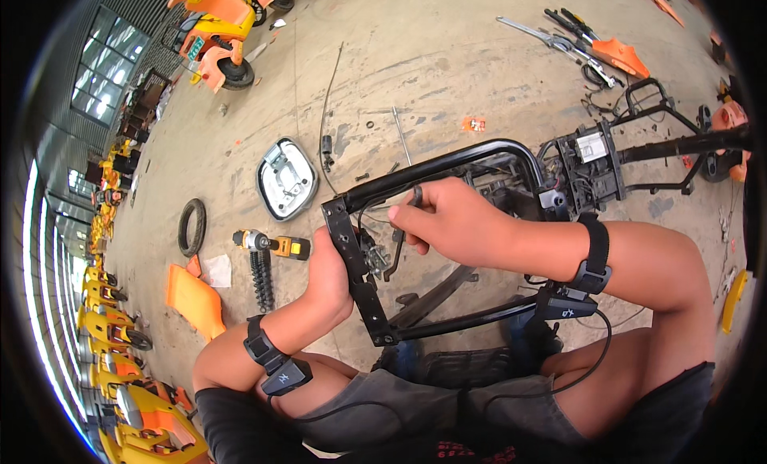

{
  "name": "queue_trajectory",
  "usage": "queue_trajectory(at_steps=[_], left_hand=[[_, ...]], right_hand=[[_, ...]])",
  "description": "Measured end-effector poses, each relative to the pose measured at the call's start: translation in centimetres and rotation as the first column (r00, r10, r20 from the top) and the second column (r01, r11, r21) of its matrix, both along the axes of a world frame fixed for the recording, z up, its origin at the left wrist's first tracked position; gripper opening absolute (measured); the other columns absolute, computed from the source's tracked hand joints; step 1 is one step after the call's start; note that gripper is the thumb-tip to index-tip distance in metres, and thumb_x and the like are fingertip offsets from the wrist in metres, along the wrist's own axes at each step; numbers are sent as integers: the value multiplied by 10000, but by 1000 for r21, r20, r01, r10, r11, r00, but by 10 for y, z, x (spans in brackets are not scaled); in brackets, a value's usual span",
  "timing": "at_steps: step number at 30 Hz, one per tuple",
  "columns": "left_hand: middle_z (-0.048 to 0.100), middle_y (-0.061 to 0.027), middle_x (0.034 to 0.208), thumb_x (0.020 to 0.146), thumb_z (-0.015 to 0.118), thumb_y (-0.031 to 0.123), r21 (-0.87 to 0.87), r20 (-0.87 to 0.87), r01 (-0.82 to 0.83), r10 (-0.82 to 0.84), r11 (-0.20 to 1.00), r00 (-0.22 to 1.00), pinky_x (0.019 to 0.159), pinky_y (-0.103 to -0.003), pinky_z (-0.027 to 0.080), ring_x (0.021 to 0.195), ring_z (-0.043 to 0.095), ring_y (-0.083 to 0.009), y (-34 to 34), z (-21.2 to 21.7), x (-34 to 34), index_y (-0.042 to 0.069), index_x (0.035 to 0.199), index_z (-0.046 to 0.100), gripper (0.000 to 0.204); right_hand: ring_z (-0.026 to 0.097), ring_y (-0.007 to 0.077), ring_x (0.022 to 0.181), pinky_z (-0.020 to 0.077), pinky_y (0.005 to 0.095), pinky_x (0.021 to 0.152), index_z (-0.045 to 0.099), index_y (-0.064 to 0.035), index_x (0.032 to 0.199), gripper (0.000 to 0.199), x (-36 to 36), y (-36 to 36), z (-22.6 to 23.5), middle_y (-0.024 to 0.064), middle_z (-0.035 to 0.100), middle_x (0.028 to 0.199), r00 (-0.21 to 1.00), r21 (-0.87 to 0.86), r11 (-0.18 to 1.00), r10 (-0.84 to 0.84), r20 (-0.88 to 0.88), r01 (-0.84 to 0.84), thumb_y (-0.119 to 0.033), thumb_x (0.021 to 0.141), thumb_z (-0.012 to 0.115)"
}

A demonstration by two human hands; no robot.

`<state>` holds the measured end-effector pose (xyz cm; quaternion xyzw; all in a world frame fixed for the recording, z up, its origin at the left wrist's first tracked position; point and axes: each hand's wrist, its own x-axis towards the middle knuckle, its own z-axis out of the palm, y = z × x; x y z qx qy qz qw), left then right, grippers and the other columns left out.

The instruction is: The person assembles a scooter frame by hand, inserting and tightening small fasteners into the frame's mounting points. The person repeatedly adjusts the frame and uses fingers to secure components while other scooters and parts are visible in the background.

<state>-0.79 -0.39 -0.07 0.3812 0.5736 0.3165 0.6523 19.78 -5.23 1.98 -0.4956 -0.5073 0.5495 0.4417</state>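
In front of me lies a black tubular scooter frame point(447, 165), with a drilled crossplate point(345, 238) at its left end. My left hand point(327, 274) is closed around the outer edge of that crossplate; its fingertips are hidden behind the metal. Inside the frame, my right hand point(451, 220) is closed, thumb and fingers pinching a dark bent metal rod point(397, 252). One end of the rod sticks up above the fingers, the other points down toward a small metal latch mechanism point(373, 256) beside the crossplate. Exactly where the rod's lower end touches is unclear.
A yellow-and-black cordless drill point(280, 245), a black coil spring point(261, 280), an orange panel point(194, 300), a tire point(192, 227) and a grey shell point(286, 180) lie left. Fork parts point(551, 39) lie far right. Scooters point(216, 32) stand beyond.
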Motion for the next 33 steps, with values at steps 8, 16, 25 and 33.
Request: queue_trajectory(at_steps=[8,16,25,33], left_hand=[[594,-57,807,976,256,424,-2,-19,-65,65,998,998,585,-329,454,683,565,-179,-10,11,14,79,923,560,463],[591,-55,815,989,262,443,17,1,-91,91,996,996,610,-326,462,696,559,-178,-8,12,15,87,925,557,467],[586,-22,778,1002,236,430,14,-40,-106,107,994,993,580,-300,439,664,540,-144,-8,11,14,129,903,544,442],[621,-55,827,992,251,429,-37,64,-122,125,992,990,718,-341,515,777,613,-184,-16,24,23,115,936,562,446]], right_hand=[[614,433,671,495,472,646,620,88,698,410,-10,17,18,271,589,649,952,330,944,-111,284,12,-284,866,587],[617,452,694,505,486,676,623,96,707,399,-25,36,14,295,598,688,957,349,936,-147,251,52,-260,878,564],[632,450,691,522,487,681,644,73,751,339,-47,45,8,277,616,682,941,445,892,-218,258,85,-237,872,578],[612,426,655,509,467,609,601,44,813,286,-42,12,-5,213,603,674,961,719,691,-142,236,-75,-235,872,594]])
